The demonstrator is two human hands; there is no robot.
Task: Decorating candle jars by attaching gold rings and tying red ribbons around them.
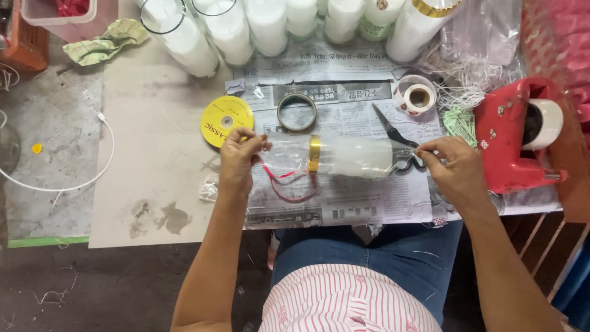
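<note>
Wrapped white candle [344, 155] lies on its side on the newspaper [356, 197], near the worktop's front edge, straight ahead of the person. Clear film covers it; a gold band [314, 154] rings it left of middle.

Left hand [241, 157]: grip pinched together on the gathered film at the candle's left end, apparently to keep the wrap tight. A red ribbon [289, 184] loops out just below it.

Right hand [452, 166]: fingers closed on the film at the right end, steadying the roll so it cannot turn. Scissors [393, 132] lie touching or just behind that end; cannot tell which.

Behind: yellow ribbon spool [226, 120], tape ring [297, 112], small sticker roll [419, 96], all near. Red tape dispenser [513, 138] crowds the right side. Upright candles [246, 27] line the back edge.

Open room: bare cardboard [153, 166] to the left; little to the right.
</note>
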